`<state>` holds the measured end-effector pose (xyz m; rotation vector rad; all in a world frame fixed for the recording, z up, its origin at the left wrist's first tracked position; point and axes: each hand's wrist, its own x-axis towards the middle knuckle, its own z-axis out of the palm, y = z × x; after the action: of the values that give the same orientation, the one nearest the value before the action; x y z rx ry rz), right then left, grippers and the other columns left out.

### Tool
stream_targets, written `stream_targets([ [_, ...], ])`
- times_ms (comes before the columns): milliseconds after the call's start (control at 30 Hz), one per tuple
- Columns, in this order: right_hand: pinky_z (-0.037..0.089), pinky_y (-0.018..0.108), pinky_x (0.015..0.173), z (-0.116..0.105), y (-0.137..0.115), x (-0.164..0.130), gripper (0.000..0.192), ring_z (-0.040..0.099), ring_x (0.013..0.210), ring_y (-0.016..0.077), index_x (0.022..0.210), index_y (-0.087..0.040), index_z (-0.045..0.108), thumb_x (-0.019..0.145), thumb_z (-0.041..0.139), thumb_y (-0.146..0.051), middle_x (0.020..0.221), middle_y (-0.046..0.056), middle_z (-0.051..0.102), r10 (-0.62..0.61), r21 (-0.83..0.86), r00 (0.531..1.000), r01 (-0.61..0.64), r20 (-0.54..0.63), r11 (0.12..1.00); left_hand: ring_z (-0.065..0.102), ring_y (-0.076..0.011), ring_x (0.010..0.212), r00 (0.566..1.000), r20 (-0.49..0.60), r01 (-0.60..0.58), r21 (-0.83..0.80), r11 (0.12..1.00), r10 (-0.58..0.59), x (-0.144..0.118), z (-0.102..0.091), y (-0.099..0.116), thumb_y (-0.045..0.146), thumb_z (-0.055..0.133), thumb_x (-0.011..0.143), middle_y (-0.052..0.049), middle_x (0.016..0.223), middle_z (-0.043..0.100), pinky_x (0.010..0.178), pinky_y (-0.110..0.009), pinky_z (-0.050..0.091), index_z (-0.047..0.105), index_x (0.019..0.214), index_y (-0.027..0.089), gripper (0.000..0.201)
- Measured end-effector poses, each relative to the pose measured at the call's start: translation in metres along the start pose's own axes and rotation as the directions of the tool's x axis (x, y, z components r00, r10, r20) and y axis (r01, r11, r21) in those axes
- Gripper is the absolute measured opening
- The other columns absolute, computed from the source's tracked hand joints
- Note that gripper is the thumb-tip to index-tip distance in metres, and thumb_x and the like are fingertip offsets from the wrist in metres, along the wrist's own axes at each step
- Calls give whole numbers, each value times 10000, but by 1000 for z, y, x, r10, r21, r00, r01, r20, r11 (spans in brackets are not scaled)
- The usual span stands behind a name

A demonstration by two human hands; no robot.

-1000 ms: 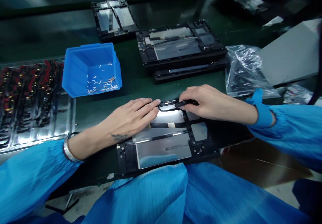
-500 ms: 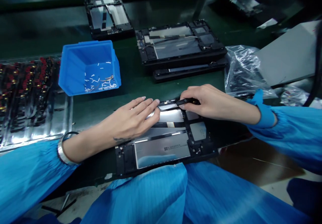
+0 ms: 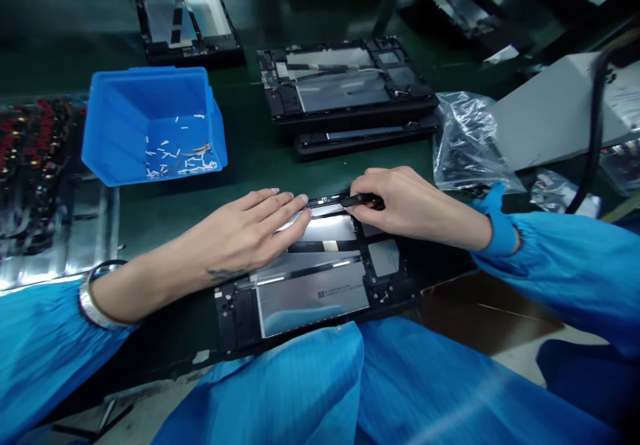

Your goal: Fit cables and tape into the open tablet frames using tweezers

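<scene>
An opened tablet (image 3: 310, 305) lies in front of me, its silvery batteries and black inner frame exposed. Stretched flat, the fingers of my left hand (image 3: 250, 235) rest on its far left part, fingertips at the far edge. My right hand (image 3: 395, 201) pinches a slim black tool (image 3: 363, 200) between thumb and fingers. The tool's tip points left and meets the tablet's far edge, just right of my left fingertips. Whether it is a pry tool or tweezers I cannot tell. My left hand covers the tablet's upper left portion.
A blue bin (image 3: 150, 128) with white scraps stands at the left, beside a clear tray (image 3: 100, 231) of red and black parts. Stacked tablets (image 3: 345, 91) lie behind my hands, another tablet (image 3: 187, 21) at the back left. A plastic bag (image 3: 465, 141) and grey box (image 3: 545, 111) are at the right.
The whole view has shifted, so everything appears further left. Both hands keep nearly the same place on the tablet, and the black tool stays at its far edge.
</scene>
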<state>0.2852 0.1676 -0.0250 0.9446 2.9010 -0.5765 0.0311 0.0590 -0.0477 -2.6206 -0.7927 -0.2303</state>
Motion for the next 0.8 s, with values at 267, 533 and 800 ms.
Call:
stream_targets([
  [267, 277, 278, 611, -2, -1, 1, 158, 527, 687, 144, 820, -150, 645, 888, 539, -246, 786, 44, 597, 24, -8, 999, -24, 31, 1000, 686, -340, 1152, 1000, 24, -1, 8, 1000, 1, -4, 1, 2, 76, 385, 1017, -239, 1328, 638, 943, -453, 600, 594, 1304, 16, 360],
  [533, 317, 280, 623, 0, -3, 3, 153, 549, 728, 167, 818, -155, 634, 899, 538, -242, 807, 55, 604, 41, -19, 998, -40, 48, 999, 680, -354, 1116, 999, 41, -4, 23, 1000, 3, 3, -1, 3, 57, 455, 987, -256, 1276, 648, 917, -447, 588, 586, 1317, 6, 358],
  [800, 470, 334, 770, 14, -22, -36, 160, 625, 820, 186, 1009, -192, 710, 975, 581, -281, 895, 55, 711, 16, 194, 825, 114, -565, 974, 650, -302, 935, 952, 278, 140, -27, 990, -127, 42, 2, 8, 223, 381, 1056, -170, 1128, 636, 713, -388, 533, 497, 1471, 166, 435],
])
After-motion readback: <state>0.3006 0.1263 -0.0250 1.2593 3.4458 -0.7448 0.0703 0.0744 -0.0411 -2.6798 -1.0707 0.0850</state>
